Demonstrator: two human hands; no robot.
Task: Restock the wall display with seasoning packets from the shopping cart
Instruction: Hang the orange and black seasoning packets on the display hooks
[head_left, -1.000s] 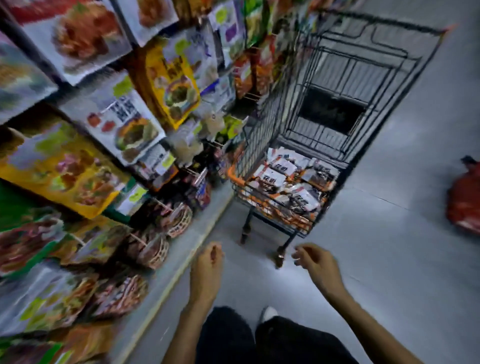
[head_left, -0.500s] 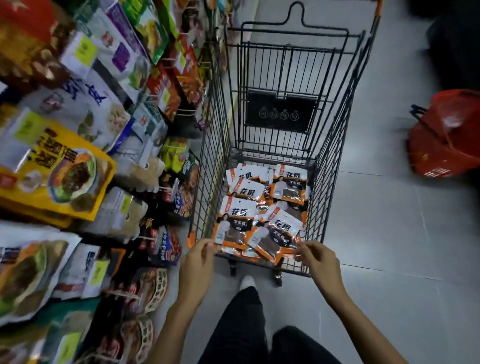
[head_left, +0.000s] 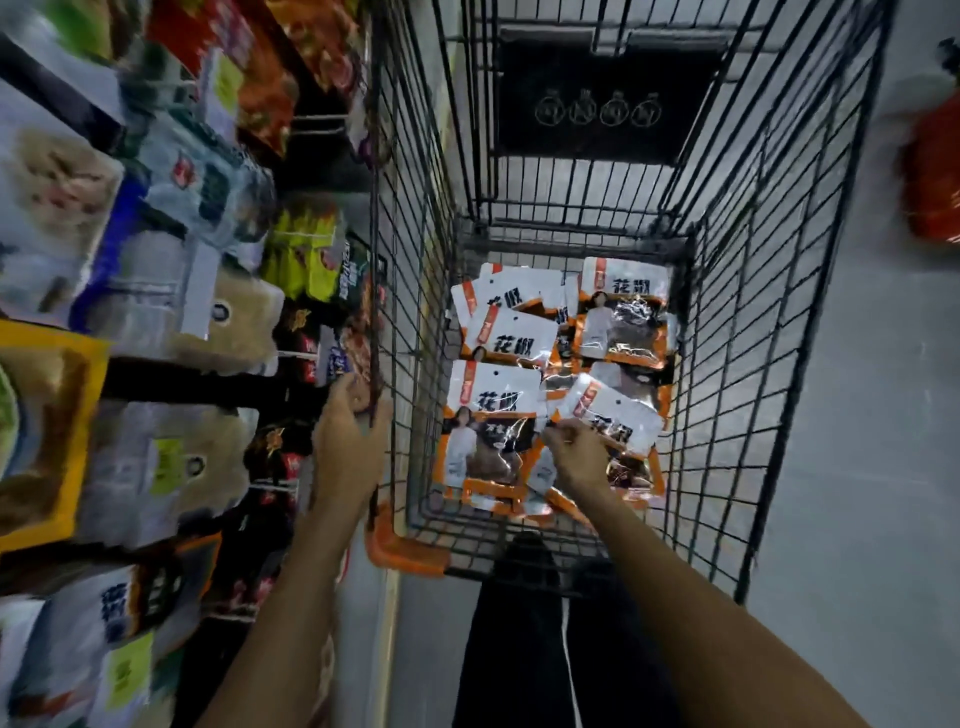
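Head view, starting at the left: the display hangs just outboard of the left grip, which is curled round the top wire of the cart near its closest corner. If that grip pulls or leans, the cart could roll against the hanging packs and knock some loose.

Inside the cart, the packets lie overlapped on the basket floor, just ahead of the right grip. That grip reaches down into the basket, and its bent fingers seem to pinch the near edge of one tilted packet. A pinch on one glossy edge may slip. The packet may also drag a neighbour up and drop it, or snag the wire wall on the way out.

Both forearms come in from below, with the backs of the hands toward the camera. The left is raised to the rim and the right is sunk lower among the packets.
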